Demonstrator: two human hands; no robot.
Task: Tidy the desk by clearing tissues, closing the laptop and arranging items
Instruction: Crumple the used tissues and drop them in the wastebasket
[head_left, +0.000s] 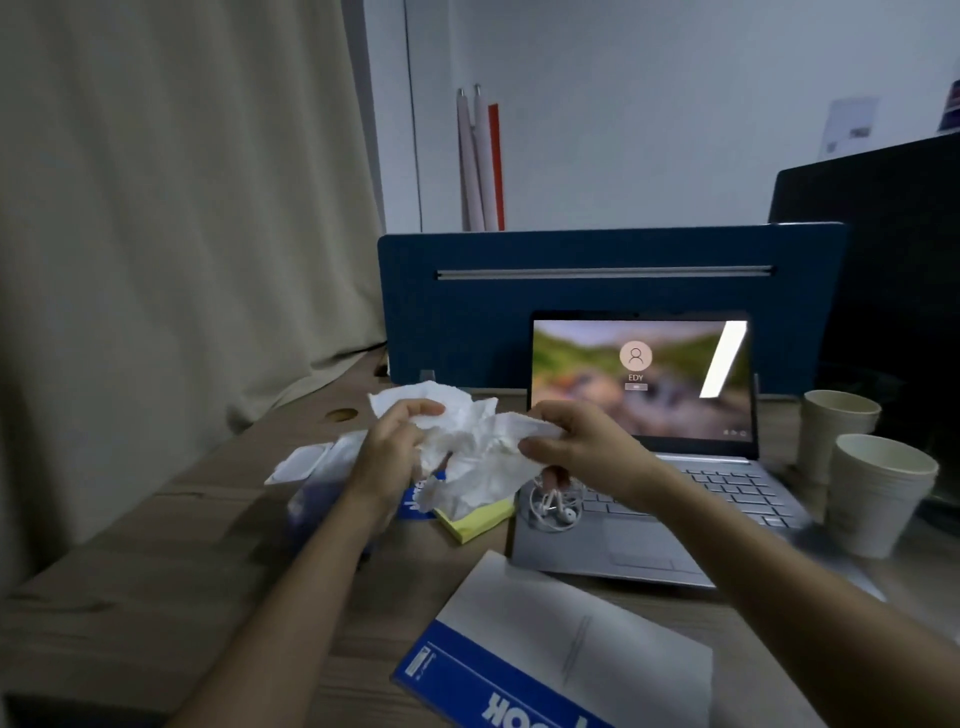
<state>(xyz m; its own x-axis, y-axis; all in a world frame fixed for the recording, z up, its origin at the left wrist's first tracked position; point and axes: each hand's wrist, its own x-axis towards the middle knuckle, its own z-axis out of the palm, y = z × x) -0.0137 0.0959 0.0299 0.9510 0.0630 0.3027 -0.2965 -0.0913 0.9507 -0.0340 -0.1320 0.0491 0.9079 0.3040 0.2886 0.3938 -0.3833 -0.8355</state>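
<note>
both hands — left (387, 457), right (582, 447) — grip crumpled tissues (478, 447), stretched left-right.

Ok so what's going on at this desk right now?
A person is tidying up. The left hand and right hand both grip a crumpled white tissue above the wooden desk. The silver laptop is still open with its screen lit, and white earphones lie on it.
</note>
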